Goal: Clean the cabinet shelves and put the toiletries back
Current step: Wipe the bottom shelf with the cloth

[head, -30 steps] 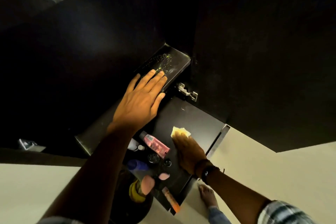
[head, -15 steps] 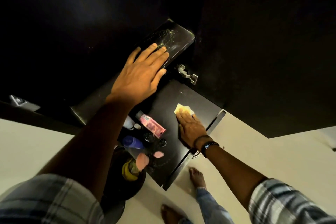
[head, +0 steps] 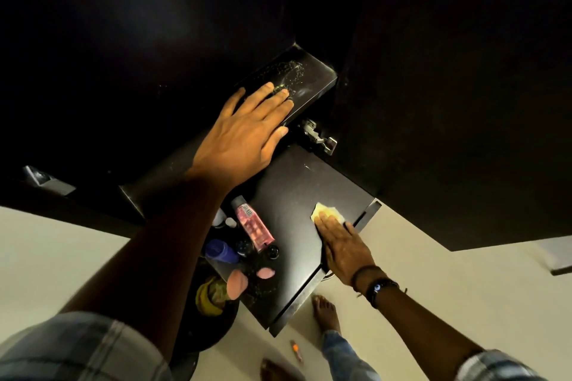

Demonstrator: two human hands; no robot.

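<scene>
- While the right hand (head: 343,249) presses a small yellow cleaning cloth (head: 328,214) flat onto the lower black cabinet shelf (head: 294,195) with straight fingers and nothing clenched, I'd say the wiping step is in hand.
- The cloth sits near that shelf's right edge, under the fingertips, with bare shelf between it and the toiletries.
- Left hand (head: 244,133) lies flat, fingers extended, on the upper black shelf (head: 312,83) just above the lower shelf. It grips nothing and looks like bracing.
- Pale speckled residue (head: 291,71) lies just past those fingertips, so the upper shelf is probably not wiped yet.
- Toiletries are bunched at the lower shelf's left end:
  - a pink squeeze tube (head: 252,224), lying down
  - a blue round-topped bottle (head: 221,252)
  - a small white bottle (head: 223,219)
  - a dark round cap (head: 272,252)
  - two pink blobs (head: 238,283), too blurred to identify
- Next move, my read: sweep the cloth left. The toiletries block that end and need lifting off first.
- A silver metal hinge (head: 318,136) sits at the lower shelf's back right corner, a snag risk for the cloth.
- Below the lower shelf are a dark round bin (head: 213,328), a pale floor (head: 433,303), a small orange item (head: 296,349) and a bare foot (head: 325,312).
</scene>
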